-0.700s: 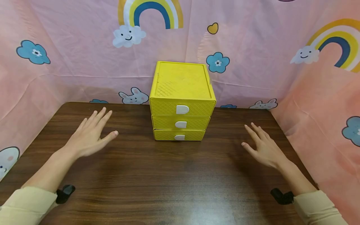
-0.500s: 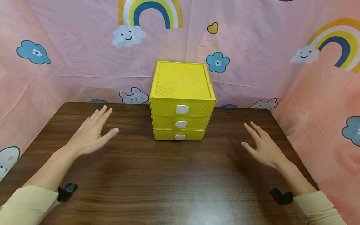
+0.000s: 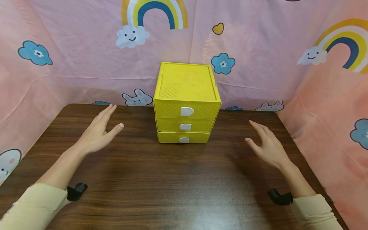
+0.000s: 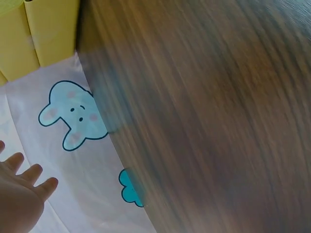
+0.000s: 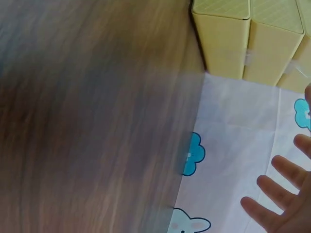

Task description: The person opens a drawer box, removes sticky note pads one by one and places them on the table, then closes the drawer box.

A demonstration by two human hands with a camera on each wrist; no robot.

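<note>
A yellow drawer box [image 3: 187, 83] stands at the back middle of the table, its three stacked drawers closed, each with a white pull tab [image 3: 187, 111] in front. To the left of the box my left hand [image 3: 97, 134] hovers over the table with straight fingers and thumb apart, holding nothing. My right hand [image 3: 268, 147] hovers to the right of the box in a similar way, also with nothing in it. Neither hand touches the box. In the left wrist view the left fingers [image 4: 33, 174] show at the lower left; the right fingers [image 5: 277, 191] are spread at the lower right.
The dark wood table [image 3: 172, 185] reaches back to a pink printed cloth [image 3: 95, 48] that hangs behind and along both sides. Black wrist mounts [image 3: 77, 191] sit at both sleeve cuffs.
Both hands have moved slightly forward and inward, and have turned so that the palms face each other more. The drawer box stays where it was.
</note>
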